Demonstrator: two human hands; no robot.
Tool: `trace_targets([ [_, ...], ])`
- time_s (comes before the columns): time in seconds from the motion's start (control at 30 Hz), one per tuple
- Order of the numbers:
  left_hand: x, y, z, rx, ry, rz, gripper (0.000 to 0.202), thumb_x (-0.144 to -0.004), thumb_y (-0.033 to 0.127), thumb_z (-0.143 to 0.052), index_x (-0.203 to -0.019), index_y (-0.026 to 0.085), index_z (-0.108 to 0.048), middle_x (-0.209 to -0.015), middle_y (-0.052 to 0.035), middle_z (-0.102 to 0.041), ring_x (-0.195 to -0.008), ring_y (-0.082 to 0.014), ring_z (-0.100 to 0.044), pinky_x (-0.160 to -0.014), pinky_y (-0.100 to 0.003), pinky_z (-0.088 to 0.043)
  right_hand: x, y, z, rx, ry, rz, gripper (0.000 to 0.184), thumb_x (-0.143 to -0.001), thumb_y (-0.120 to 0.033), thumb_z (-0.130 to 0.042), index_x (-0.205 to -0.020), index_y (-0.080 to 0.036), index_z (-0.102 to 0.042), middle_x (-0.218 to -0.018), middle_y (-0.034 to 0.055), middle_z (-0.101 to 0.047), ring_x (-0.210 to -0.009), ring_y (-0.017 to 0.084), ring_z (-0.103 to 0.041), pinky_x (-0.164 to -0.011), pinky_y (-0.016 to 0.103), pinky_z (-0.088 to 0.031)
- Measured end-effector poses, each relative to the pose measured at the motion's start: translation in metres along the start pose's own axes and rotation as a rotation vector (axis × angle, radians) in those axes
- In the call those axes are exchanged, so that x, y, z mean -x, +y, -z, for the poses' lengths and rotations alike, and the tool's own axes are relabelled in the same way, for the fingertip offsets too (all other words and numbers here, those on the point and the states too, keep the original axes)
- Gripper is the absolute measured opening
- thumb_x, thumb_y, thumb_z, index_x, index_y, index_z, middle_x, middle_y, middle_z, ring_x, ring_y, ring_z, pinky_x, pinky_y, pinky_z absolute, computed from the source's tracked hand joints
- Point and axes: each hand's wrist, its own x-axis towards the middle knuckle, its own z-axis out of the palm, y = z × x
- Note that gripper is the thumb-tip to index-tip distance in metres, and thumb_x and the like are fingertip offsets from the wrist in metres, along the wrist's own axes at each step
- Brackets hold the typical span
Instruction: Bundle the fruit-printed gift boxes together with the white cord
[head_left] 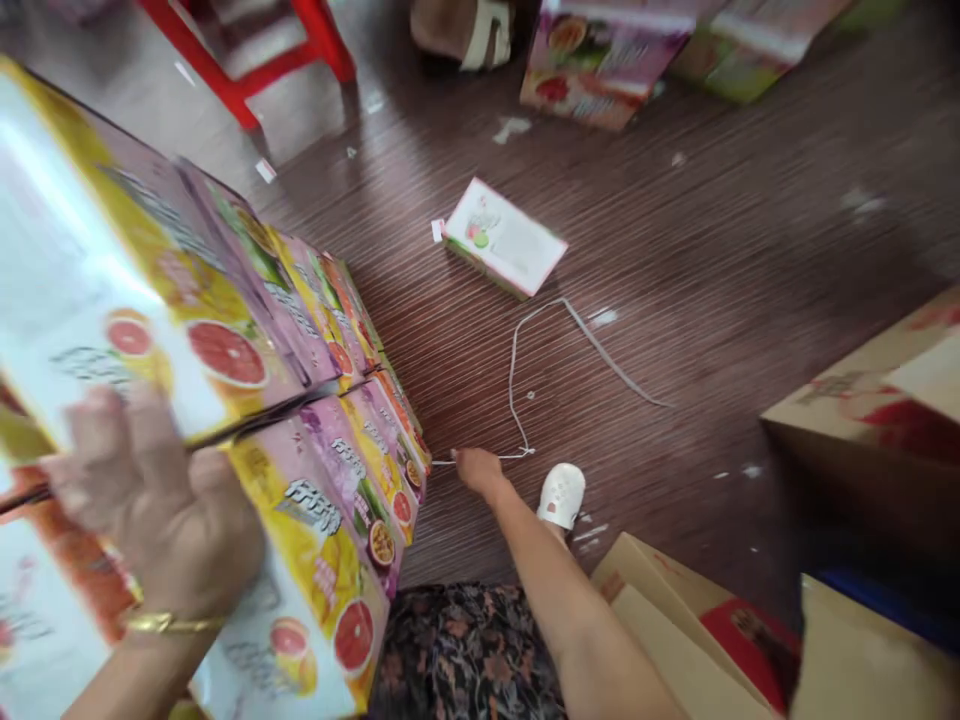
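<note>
A stack of colourful fruit-printed boxes [315, 520] fills the left side, packed side by side in two rows. My left hand [165, 500], a gold bracelet on its wrist, lies against the white tops of the boxes with its fingers stretched out. Low beside the far end of the stack, my right hand [478, 472] is closed on a thin white string [513, 370]. One end of the string runs toward the bottom of the boxes. The rest trails loosely across the floor in a bent loop.
A single white-topped box [506, 238] lies on the dark wooden floor [720, 250]. A red stool [255, 75] stands at the back left, near a sandalled foot [465, 30]. Cartons [675, 610] stand at the right and lower right. Paper scraps dot the floor.
</note>
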Motion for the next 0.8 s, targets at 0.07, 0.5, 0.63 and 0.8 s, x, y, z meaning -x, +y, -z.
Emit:
trace_targets([
  [0.07,0.0,0.005,-0.003,-0.052,0.027,-0.085,0.067,-0.087,0.039,-0.039,-0.151,0.03,-0.023,-0.158,0.0002,-0.02,-0.146,-0.0273,-0.014,-0.119,-0.051,-0.001,0.04,0.017,0.007,-0.042,0.108,-0.085,0.045,-0.102,-0.034,-0.022,-0.11,-0.013,-0.061,-0.104,0.0189,-0.068,-0.102,0.027,-0.064,-0.084,0.04,-0.048],
  [0.5,-0.001,0.001,-0.014,0.147,-0.078,-0.057,0.053,-0.093,0.035,-0.036,-0.137,0.011,-0.049,-0.15,-0.0194,-0.034,-0.144,-0.0299,-0.023,-0.119,-0.053,-0.015,0.218,-0.11,0.052,-1.02,0.445,0.407,0.046,-0.077,-0.065,-0.053,-0.079,-0.019,-0.06,-0.07,0.0009,-0.057,-0.064,0.015,-0.05,-0.06,0.026,-0.04],
  [0.63,0.005,-0.005,0.001,0.273,-0.092,-0.085,0.051,-0.09,0.032,-0.038,-0.132,0.009,-0.055,-0.148,-0.02,-0.036,-0.144,-0.0316,-0.022,-0.118,-0.05,-0.021,0.233,-0.173,0.067,-1.246,0.274,0.471,0.046,-0.062,-0.06,-0.07,-0.078,-0.018,-0.063,-0.072,0.0014,-0.061,-0.068,0.015,-0.054,-0.058,0.025,-0.041],
  [0.8,0.04,0.005,0.048,0.705,-0.212,0.323,0.051,-0.087,0.047,-0.034,-0.106,0.011,-0.067,-0.112,-0.0194,-0.064,-0.114,-0.0319,-0.056,-0.103,-0.051,-0.041,0.239,-0.22,0.057,-1.281,0.141,0.46,0.049,-0.05,-0.047,-0.079,-0.086,-0.018,-0.064,-0.077,-0.0007,-0.063,-0.063,0.012,-0.053,-0.054,0.021,-0.038],
])
